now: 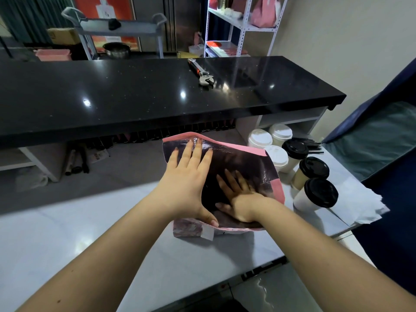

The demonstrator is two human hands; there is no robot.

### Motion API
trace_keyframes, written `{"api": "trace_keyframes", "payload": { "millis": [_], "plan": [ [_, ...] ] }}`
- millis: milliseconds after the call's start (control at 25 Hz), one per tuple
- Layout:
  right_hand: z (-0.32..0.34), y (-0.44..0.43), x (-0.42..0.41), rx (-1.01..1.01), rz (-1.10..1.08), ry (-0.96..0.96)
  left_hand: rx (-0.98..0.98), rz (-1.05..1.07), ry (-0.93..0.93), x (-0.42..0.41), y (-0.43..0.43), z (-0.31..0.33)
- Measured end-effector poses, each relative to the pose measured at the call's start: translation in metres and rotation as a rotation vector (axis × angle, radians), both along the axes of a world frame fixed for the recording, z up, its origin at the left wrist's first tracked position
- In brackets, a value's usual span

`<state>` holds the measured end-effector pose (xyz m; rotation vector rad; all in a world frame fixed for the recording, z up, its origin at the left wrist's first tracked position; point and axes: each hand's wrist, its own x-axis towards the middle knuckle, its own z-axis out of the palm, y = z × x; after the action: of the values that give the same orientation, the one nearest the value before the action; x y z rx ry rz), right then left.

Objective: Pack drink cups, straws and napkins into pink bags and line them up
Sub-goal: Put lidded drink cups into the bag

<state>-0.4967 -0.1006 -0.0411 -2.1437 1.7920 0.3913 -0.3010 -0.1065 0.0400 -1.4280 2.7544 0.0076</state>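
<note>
A pink bag [278, 188] with a shiny dark foil lining lies on the white table [67, 233], its mouth facing me. My left hand [186, 183] presses flat on the lining of the left wall, fingers straight. My right hand [238, 199] is inside the bag with its fingers spread against the lining. To the right of the bag stand several drink cups, some with white lids [260, 138] and some with black lids [320, 192]. Black straws [313, 143] lie behind them. A stack of white napkins [360, 203] lies under the nearest cup.
A raised black counter [112, 97] runs across behind the table, with an adjustable wrench [201, 74] on it. A white shelf rack [240, 25] at the back holds another pink bag [264, 12]. Dark blue fabric [382, 136] hangs at the right. The table's edge runs close to me.
</note>
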Motion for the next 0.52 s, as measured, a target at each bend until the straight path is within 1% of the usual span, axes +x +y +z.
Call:
{"api": "trace_keyframes", "payload": {
  "millis": [120, 200, 320, 440, 520],
  "plan": [
    [-0.005, 0.000, -0.002, -0.022, 0.009, -0.018, -0.010, 0.001, 0.005, 0.001, 0.000, 0.000],
    [-0.001, -0.003, -0.003, -0.053, 0.029, -0.073, -0.013, -0.007, 0.023, 0.000, 0.000, 0.000],
    [0.010, -0.011, -0.002, -0.088, 0.125, -0.136, 0.003, -0.016, 0.057, -0.004, 0.002, 0.003],
    [0.027, -0.026, 0.000, -0.093, 0.245, -0.060, 0.005, 0.014, 0.130, -0.007, 0.001, 0.010],
    [0.048, -0.034, -0.002, -0.078, 0.251, -0.057, -0.080, 0.048, 0.172, -0.010, 0.001, 0.017]
  ]
}}
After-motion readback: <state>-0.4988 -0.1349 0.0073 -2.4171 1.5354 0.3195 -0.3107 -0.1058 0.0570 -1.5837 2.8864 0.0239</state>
